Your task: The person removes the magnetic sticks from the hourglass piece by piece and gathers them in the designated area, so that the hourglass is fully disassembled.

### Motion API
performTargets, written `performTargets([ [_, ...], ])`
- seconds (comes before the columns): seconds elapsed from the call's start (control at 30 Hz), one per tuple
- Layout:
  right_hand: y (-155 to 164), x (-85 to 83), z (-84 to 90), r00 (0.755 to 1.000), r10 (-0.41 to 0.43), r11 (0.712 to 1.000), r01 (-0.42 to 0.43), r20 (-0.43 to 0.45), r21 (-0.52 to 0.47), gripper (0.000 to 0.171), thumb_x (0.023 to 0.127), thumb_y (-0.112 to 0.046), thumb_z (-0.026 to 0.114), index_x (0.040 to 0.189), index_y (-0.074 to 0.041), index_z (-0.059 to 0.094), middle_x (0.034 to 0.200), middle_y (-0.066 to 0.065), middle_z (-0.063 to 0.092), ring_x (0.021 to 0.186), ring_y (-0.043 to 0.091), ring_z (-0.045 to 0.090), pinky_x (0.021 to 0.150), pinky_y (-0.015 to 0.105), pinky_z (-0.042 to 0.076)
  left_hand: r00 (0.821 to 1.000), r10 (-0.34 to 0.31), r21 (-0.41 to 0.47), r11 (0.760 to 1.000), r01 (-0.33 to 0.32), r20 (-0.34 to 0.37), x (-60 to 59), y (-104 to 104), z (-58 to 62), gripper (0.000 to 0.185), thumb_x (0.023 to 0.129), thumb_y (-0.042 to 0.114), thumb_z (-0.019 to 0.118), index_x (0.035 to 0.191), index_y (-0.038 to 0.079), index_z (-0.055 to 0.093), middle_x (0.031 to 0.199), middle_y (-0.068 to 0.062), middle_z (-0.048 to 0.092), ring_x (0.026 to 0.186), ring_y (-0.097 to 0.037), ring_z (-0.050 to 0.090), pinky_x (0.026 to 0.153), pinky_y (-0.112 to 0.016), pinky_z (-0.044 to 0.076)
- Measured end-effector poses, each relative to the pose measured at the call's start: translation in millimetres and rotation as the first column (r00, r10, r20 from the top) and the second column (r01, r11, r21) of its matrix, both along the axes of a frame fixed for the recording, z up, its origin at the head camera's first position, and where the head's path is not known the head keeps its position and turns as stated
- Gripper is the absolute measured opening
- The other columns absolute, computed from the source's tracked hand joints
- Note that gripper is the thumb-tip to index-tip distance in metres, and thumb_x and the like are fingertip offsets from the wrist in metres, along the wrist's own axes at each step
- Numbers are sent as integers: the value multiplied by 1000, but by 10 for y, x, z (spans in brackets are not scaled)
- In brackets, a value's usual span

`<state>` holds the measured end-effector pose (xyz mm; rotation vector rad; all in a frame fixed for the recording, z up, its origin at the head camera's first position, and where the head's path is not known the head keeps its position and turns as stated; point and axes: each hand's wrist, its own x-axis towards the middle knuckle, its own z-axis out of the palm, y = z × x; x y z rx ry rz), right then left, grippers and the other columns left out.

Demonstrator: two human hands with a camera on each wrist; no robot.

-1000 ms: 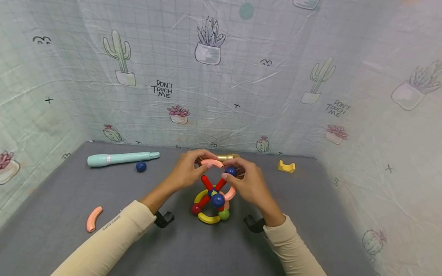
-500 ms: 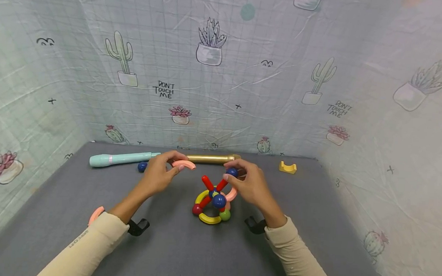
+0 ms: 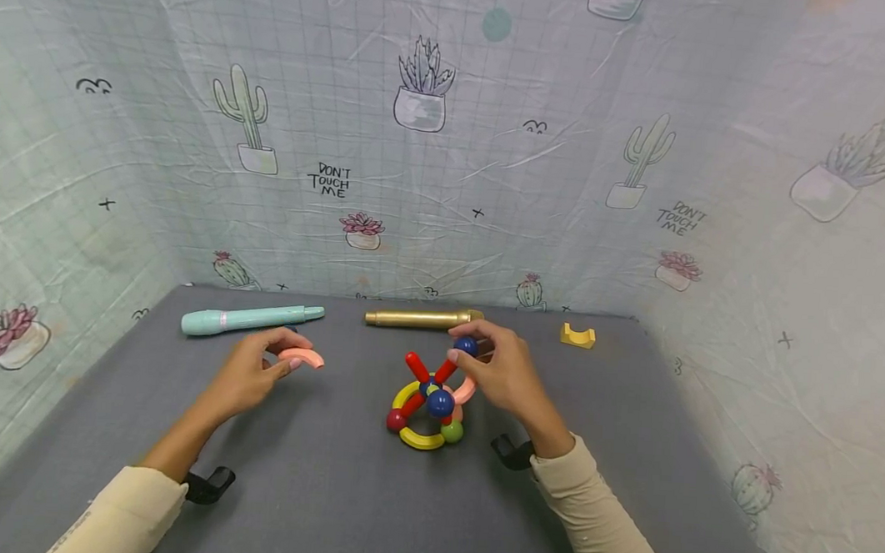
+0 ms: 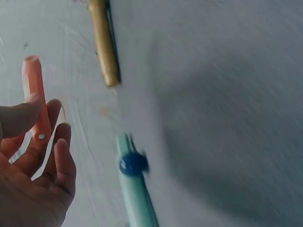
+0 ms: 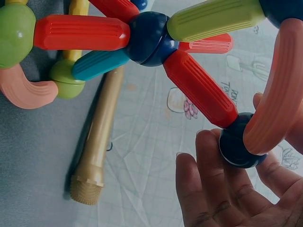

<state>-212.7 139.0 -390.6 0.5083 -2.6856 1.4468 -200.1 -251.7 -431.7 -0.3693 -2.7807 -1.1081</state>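
My left hand point(image 3: 284, 360) pinches a pink curved piece point(image 3: 302, 357) between thumb and fingers, low over the grey table, left of the toy. In the left wrist view the pink curved piece point(image 4: 35, 97) lies against my fingers point(image 4: 57, 142). My right hand point(image 3: 464, 357) grips a dark blue ball point(image 3: 466, 345) at the top of a toy structure point(image 3: 427, 403) made of red rods, yellow and pink curves and coloured balls. The right wrist view shows my fingertips point(image 5: 208, 156) round that blue ball point(image 5: 236, 147), which joins a red rod point(image 5: 199, 87) and a pink curve point(image 5: 279, 94).
A teal pen point(image 3: 248, 319) and a gold stick point(image 3: 418, 318) lie along the back of the grey table point(image 3: 341, 488). A loose blue ball point(image 4: 132, 164) sits beside the teal pen point(image 4: 137, 198). A yellow notched piece point(image 3: 578, 336) lies at the back right. Cloth walls enclose three sides.
My left hand pulled the pink curved piece off the top of the structure and carried it left and down. The right hand kept its hold on the blue ball.
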Motion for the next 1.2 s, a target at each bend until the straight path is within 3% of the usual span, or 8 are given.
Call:
performTargets([
  [0.3,0,-15,-33,1000,5,1000,-5,-13,-3,25,97,-24,80,123,-23,76,113,0,77,94,19,71,88,41,60,997,-44,-113,992,51,57,197,-430,-156,20,98,10,76,117,16,77,108,4,76,96,-8,65,77,-29,51],
  [0.6,-7,-10,-44,1000,9,1000,-9,-8,-7,25,97,-23,80,122,-23,76,109,-1,76,92,22,70,85,38,58,989,-87,-170,980,107,122,313,-712,-300,18,92,8,81,105,20,79,101,5,75,90,-5,64,78,-30,51],
  [0.8,-12,-14,-43,1000,19,1000,-19,-13,-13,25,98,-23,80,122,-22,76,109,-1,77,93,22,70,85,38,59,991,-97,-284,951,121,96,348,-788,-352,20,86,15,87,97,30,78,101,11,73,100,-15,63,86,-36,51],
  [1.03,-13,-16,-38,1000,17,1000,-17,-7,-8,26,98,-23,79,123,-21,75,114,0,76,93,20,68,82,37,57,992,-93,-304,946,113,79,369,-788,-370,24,85,13,88,97,31,79,99,14,70,98,-17,55,85,-34,44],
  [1.2,-12,-15,-40,1000,9,1000,-9,-11,-6,25,98,-23,79,123,-22,75,113,0,76,91,20,67,79,36,56,992,-120,-337,934,122,27,373,-725,-337,27,82,10,89,100,28,81,100,9,72,97,-20,54,85,-38,43],
])
